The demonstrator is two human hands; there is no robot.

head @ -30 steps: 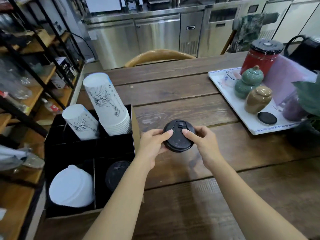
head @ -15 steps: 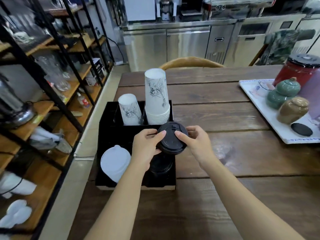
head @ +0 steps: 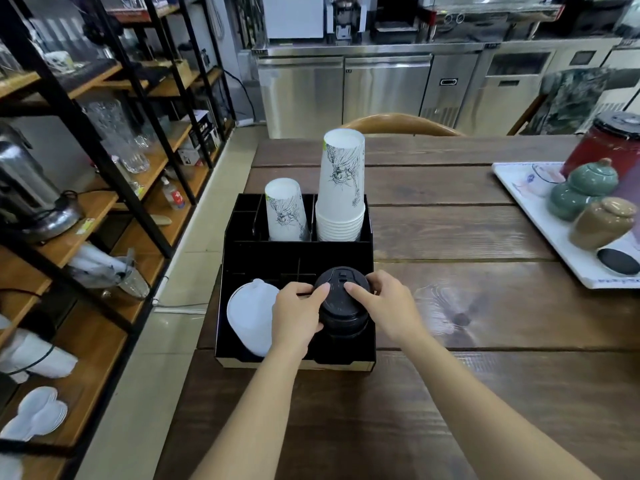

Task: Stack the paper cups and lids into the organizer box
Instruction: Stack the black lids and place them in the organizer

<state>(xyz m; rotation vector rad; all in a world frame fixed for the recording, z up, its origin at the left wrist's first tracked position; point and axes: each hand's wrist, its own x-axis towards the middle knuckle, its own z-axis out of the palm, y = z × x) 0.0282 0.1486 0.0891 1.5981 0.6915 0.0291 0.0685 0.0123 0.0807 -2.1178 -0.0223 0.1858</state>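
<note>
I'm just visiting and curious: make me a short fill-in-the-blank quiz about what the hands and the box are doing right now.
1. Both hands, the left hand and the right hand, hold a ____ lid stack.
2. The white lids lie in the organizer box compartment to the ____ of the dark stack.
3. The paper cups stand in the box's ____ row.

Missing words: black; left; back

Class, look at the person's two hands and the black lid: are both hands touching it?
Touching. The head view shows the left hand and right hand with fingertips pressed on the black lid from either side.
</note>
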